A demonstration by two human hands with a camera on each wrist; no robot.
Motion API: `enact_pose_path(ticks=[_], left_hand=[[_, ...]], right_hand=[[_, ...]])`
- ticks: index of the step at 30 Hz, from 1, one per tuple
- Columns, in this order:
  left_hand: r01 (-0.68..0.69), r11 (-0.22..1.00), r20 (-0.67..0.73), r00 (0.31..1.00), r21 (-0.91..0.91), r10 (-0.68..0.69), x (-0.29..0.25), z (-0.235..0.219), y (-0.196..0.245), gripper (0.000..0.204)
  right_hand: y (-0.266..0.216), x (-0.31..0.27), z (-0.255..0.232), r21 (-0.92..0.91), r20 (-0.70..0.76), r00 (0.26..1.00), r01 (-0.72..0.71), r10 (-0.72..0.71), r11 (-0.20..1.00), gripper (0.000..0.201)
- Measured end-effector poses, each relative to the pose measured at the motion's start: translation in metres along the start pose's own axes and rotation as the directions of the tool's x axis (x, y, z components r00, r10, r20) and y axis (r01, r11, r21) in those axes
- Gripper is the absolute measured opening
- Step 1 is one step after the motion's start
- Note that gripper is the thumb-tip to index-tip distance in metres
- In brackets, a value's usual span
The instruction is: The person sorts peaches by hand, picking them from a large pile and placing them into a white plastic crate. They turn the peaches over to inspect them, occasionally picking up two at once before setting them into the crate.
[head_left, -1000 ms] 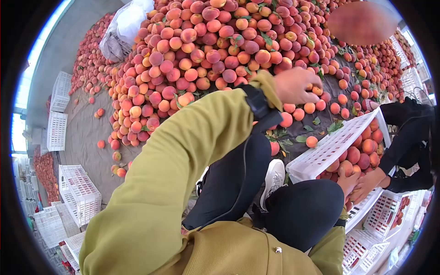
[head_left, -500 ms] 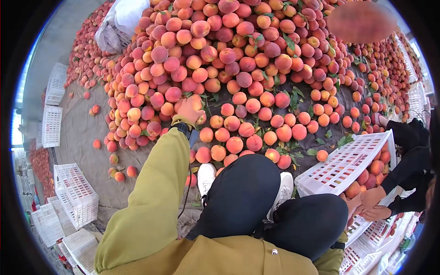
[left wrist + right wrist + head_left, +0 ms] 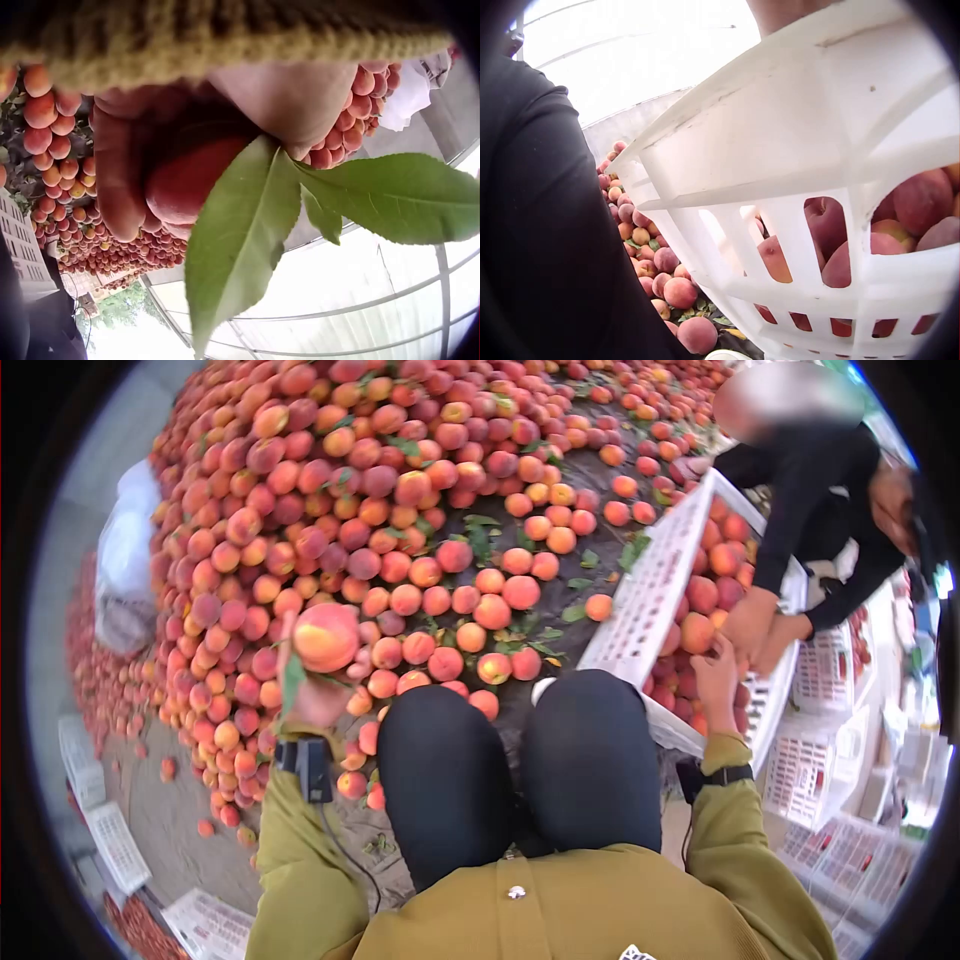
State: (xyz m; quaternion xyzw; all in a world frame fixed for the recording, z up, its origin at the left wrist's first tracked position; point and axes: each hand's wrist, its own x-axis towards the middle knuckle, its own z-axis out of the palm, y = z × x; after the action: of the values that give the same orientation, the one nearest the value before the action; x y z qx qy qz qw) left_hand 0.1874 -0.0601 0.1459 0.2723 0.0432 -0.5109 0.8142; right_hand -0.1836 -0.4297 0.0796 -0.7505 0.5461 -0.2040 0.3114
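Note:
My left hand [image 3: 314,682] is raised above my left knee and grips a red-orange peach [image 3: 325,636] with green leaves [image 3: 293,680] hanging from it. In the left wrist view the fingers [image 3: 118,180] curl round that peach [image 3: 191,180], and the leaves [image 3: 247,240] fill the foreground. My right hand [image 3: 716,678] reaches over the near rim of a white slatted crate [image 3: 645,600] that is full of peaches. How its fingers lie is hidden. The right wrist view shows the crate wall [image 3: 780,172] close up, with peaches [image 3: 840,255] behind the slats.
A huge pile of peaches [image 3: 400,510] covers the ground ahead and to the left. Another person in black has both hands [image 3: 765,628] in the same crate. A white bag [image 3: 125,575] lies at far left. Empty white crates stand at lower left [image 3: 115,845] and right [image 3: 850,840].
My left hand drew back from the pile and now holds a leafy peach up. The view swung right, bringing the crate and the other person closer to my right knee.

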Motion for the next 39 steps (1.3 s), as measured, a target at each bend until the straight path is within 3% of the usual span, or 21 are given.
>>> enact_pose_path(ticks=[3,5,8,9,11,13,14,18,21,23,25,26,27,29,30,31,32,33,35,36,39], left_hand=[[-0.078,0.984,0.007,0.997,0.160,0.078,-0.005,0.035,0.000,0.061],[-0.114,0.955,0.042,0.993,0.273,0.106,-0.001,0.054,-0.006,0.060],[-0.045,0.871,0.200,0.978,0.490,-0.062,0.007,0.111,-0.023,0.058],[-0.046,0.862,0.208,0.976,0.504,-0.070,0.009,0.129,-0.031,0.058],[0.073,0.825,0.133,0.975,0.561,-0.177,0.015,0.169,-0.057,0.054],[0.127,0.779,0.019,0.984,0.615,-0.176,0.015,0.209,-0.090,0.051],[0.138,0.757,0.042,0.976,0.639,-0.214,0.019,0.220,-0.105,0.049],[0.229,0.722,0.048,0.939,0.653,-0.341,0.043,0.242,-0.159,0.044],[0.264,0.687,0.031,0.922,0.677,-0.385,0.062,0.248,-0.193,0.040],[0.324,0.592,0.001,0.876,0.738,-0.482,0.079,0.244,-0.213,0.043],[0.388,0.416,-0.096,0.815,0.822,-0.572,0.098,0.234,-0.236,0.044],[0.337,0.295,-0.138,0.834,0.894,-0.534,0.111,0.223,-0.250,0.042],[0.341,0.289,-0.144,0.832,0.895,-0.535,0.119,0.216,-0.258,0.042],[0.128,-0.039,-0.128,0.815,0.991,-0.566,0.131,0.206,-0.273,0.039],[0.129,-0.043,-0.131,0.814,0.991,-0.566,0.140,0.194,-0.282,0.039],[0.018,-0.181,-0.110,0.850,0.983,-0.516,0.149,0.180,-0.291,0.040],[-0.085,-0.320,-0.079,0.880,0.944,-0.469,0.151,0.177,-0.295,0.042],[-0.083,-0.325,-0.084,0.879,0.942,-0.470,0.152,0.174,-0.299,0.042],[-0.317,-0.594,0.067,0.912,0.740,-0.405,0.148,0.175,-0.311,0.048],[-0.297,-0.654,-0.025,0.900,0.696,-0.436,0.149,0.175,-0.312,0.052],[-0.312,-0.675,-0.010,0.904,0.668,-0.428,0.154,0.163,-0.316,0.048]], right_hand=[[-0.003,-0.005,-0.013,0.031,-0.015,0.999,0.035,-0.035,0.999,0.056],[0.007,0.000,-0.015,0.243,0.126,0.989,-0.109,0.080,0.964,0.056],[0.036,0.007,-0.003,0.341,0.085,0.995,-0.079,0.053,0.937,0.055],[0.035,0.007,-0.001,0.270,0.046,0.999,-0.002,-0.011,0.963,0.055],[0.031,0.003,-0.005,0.203,0.007,0.997,0.072,-0.075,0.976,0.055],[0.024,-0.004,-0.013,0.324,0.074,0.996,0.030,-0.057,0.945,0.056],[0.024,-0.004,-0.016,0.337,0.139,0.989,0.000,-0.050,0.942,0.056],[0.033,-0.004,-0.010,0.473,0.147,0.985,0.009,-0.089,0.881,0.056],[0.024,-0.009,-0.014,0.463,0.228,0.974,-0.096,-0.014,0.881,0.057],[0.035,-0.006,-0.002,0.498,0.145,0.985,0.008,-0.092,0.867,0.058],[0.042,-0.004,-0.001,0.478,0.172,0.976,0.035,-0.133,0.878,0.062],[0.046,-0.005,-0.001,0.455,0.199,0.965,0.064,-0.172,0.888,0.066],[0.046,-0.006,-0.001,0.459,0.199,0.966,0.059,-0.167,0.886,0.066],[0.045,-0.007,-0.005,0.270,0.189,0.949,0.198,-0.254,0.942,0.068],[0.044,-0.008,-0.006,0.274,0.189,0.949,0.196,-0.252,0.942,0.068],[0.041,-0.009,-0.005,0.268,0.189,0.955,0.176,-0.231,0.947,0.067],[0.038,-0.010,-0.005,0.264,0.189,0.960,0.155,-0.209,0.952,0.067],[0.036,-0.011,-0.005,0.269,0.189,0.960,0.151,-0.206,0.951,0.067],[0.033,-0.012,-0.007,0.204,0.172,0.961,0.182,-0.218,0.962,0.066],[0.033,-0.014,-0.008,0.205,0.180,0.960,0.177,-0.215,0.963,0.066],[0.028,-0.013,-0.012,0.210,0.182,0.955,0.195,-0.234,0.958,0.064]])
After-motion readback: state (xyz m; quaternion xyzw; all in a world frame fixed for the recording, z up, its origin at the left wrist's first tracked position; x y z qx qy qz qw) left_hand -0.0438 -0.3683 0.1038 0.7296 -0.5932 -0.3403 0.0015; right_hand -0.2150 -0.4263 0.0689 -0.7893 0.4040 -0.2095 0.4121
